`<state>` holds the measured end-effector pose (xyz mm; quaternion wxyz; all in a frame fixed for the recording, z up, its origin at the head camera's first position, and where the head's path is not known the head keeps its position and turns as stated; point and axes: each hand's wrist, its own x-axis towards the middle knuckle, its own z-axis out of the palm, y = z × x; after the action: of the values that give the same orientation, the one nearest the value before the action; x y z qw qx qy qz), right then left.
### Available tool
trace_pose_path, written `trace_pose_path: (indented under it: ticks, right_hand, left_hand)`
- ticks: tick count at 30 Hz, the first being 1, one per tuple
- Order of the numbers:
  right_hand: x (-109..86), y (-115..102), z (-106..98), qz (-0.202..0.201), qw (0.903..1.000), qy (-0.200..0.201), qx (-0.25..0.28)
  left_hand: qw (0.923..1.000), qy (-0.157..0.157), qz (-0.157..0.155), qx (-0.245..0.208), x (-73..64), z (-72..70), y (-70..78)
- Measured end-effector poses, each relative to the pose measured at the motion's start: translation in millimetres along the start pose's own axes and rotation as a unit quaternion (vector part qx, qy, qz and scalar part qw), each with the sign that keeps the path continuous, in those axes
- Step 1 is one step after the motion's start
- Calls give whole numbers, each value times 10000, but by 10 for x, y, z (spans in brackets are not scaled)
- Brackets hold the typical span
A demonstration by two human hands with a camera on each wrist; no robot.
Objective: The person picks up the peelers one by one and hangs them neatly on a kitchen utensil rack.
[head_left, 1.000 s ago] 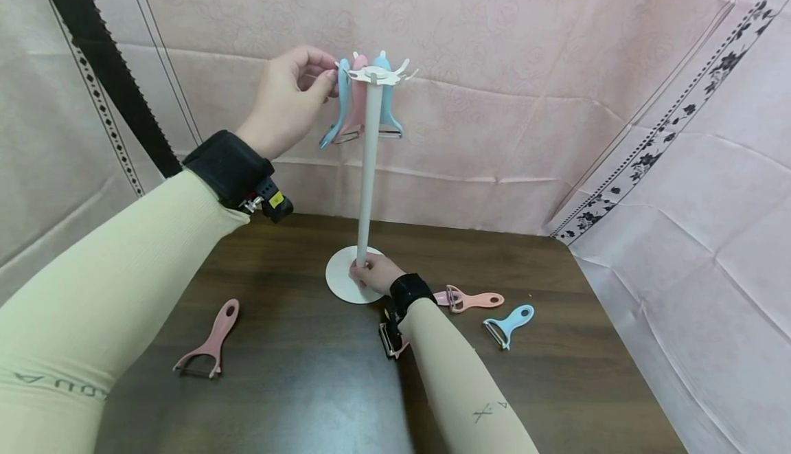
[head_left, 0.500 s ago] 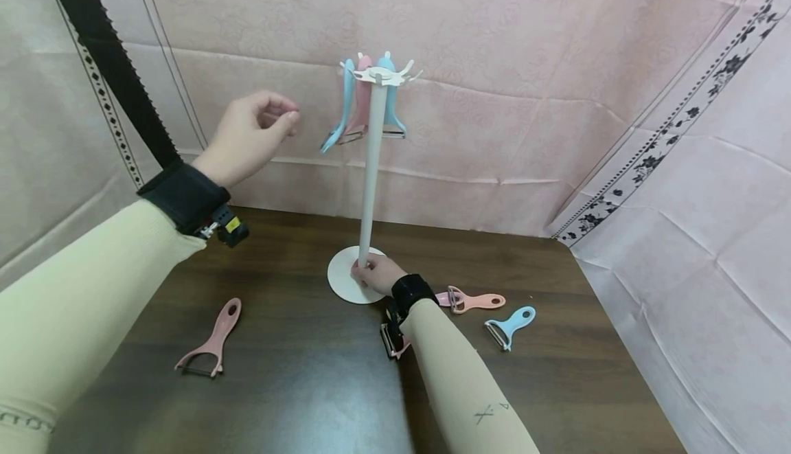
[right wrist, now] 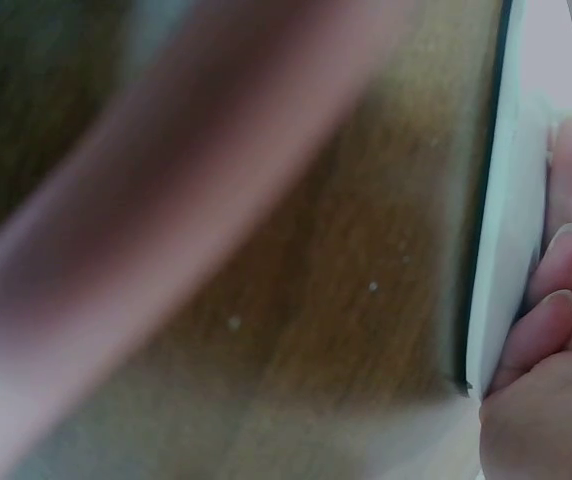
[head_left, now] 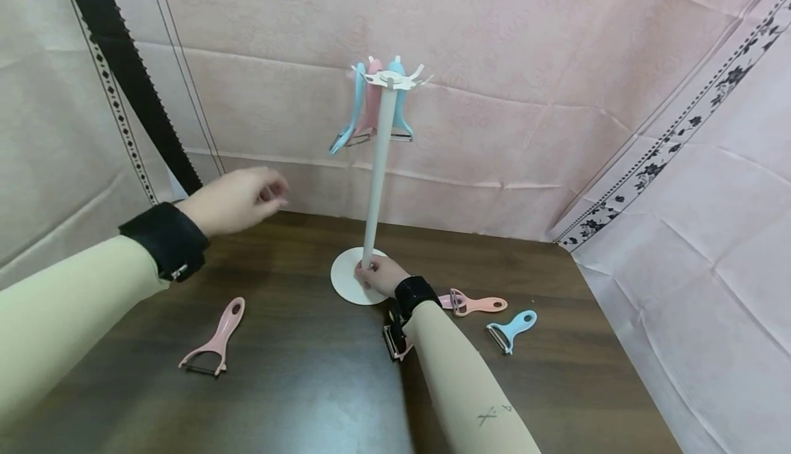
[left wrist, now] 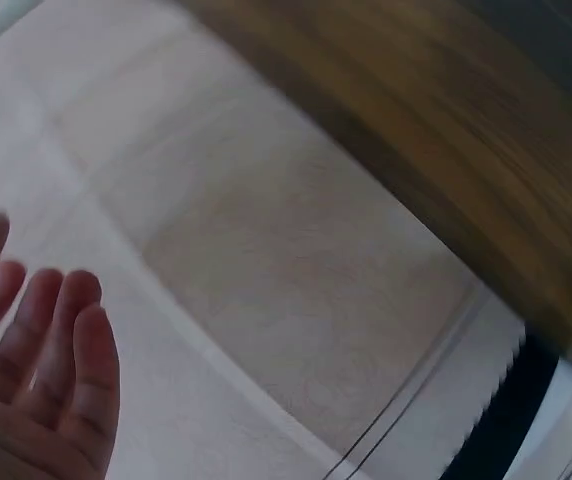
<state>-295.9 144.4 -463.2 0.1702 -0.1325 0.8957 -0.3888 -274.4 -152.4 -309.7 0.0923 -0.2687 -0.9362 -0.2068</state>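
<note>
A white stand with a round base rises from the table, hooks at its top. My right hand grips the pole just above the base; in the right wrist view its fingers lie along the white base. On the hooks hang a blue peeler, a pink peeler and another blue peeler. My left hand is in the air left of the stand, fingers loosely bent and holding nothing. Below it, a pink peeler lies on the table.
Right of the stand lie a peach peeler, overlapping a pink one, and a blue peeler. Another peeler is partly hidden under my right wrist. Pinkish cloth hangs behind the wooden table.
My left hand has left the hanging blue peeler and moved left and down. The peeler stays on its hook. My right hand keeps its hold on the stand.
</note>
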Motion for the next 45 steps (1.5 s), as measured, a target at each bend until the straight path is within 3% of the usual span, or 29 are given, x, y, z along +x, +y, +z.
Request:
trace_pose_path:
  ticks: [3, 7, 11, 17, 22, 29, 40, 45]
  right_hand:
    - [-11, 0, -12, 12, 10000, 2, 78]
    - [-35, -13, -30, -35, 9999, 11, 152]
    - [-57, -52, -24, -98, 9998, -18, 192]
    - [-52, -93, 14, -40, 9998, -35, 208]
    - [-23, -81, 14, -45, 9999, -76, 134]
    - [-23, -56, -1, -44, 9999, -71, 117]
    - [3, 12, 3, 98, 9999, -26, 131]
    - [34, 39, -6, 130, 9998, -28, 139]
  left_hand:
    - [9960, -697, 228, 506, -69, 152, 32]
    - [9816, -1799, 14, 634, -164, 311, 43]
    - [9682, -2428, -222, 563, -256, 438, -21]
    - [9568, -2831, -493, 440, -423, 543, -161]
    - [9439, -3161, -911, 272, -576, 570, -248]
    - [9360, -3329, -1115, 243, -670, 569, -278]
    - [9064, -3906, -1605, 113, -857, 698, -243]
    - [9048, -3949, -1573, 262, -886, 746, -239]
